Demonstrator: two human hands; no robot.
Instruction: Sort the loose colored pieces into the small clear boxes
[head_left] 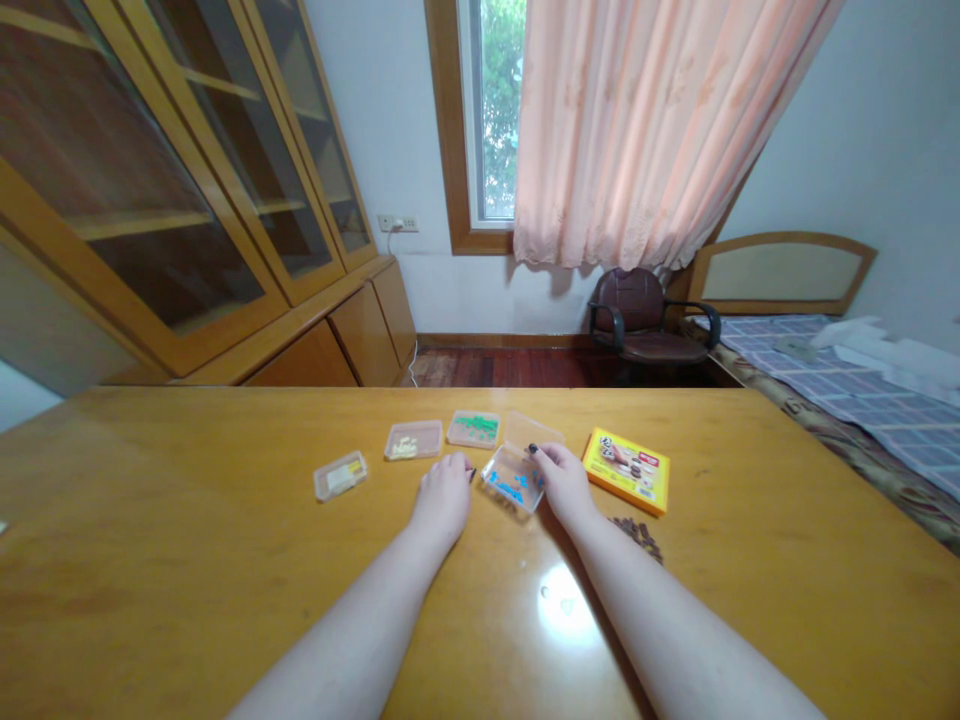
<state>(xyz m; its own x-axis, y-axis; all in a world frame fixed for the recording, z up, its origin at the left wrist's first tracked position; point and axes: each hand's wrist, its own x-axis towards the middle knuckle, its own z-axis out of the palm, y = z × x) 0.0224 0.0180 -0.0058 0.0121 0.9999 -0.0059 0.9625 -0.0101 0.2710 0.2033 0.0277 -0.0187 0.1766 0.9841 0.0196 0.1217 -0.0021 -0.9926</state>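
Gleaming under a white glare spot, the varnished wooden tabletop (247, 600) bears both forearms, cut off at the lower edge. Small brown pieces (643, 540) lie in a loose heap, partly hidden by the right forearm. The left hand (444, 495) rests curled on the wood, just beside a clear plastic box (491, 485); whether it holds anything I cannot tell, its palm being hidden. The right hand (564, 482) grasps that open box at its right side, covering some of the tiny blue pieces (510, 491) inside; their shapes are too small to make out. Right of it lies a flat, glossy yellow carton (628, 470), its print illegible. Beyond, the transparent lid (534, 430) almost vanishes against the wood, and shallow rectangular cases hold green pieces (478, 428) and cream pieces (405, 447). Farther off stand a maroon padded armchair (637, 310) and a pleated pink curtain (637, 130), cropped above.
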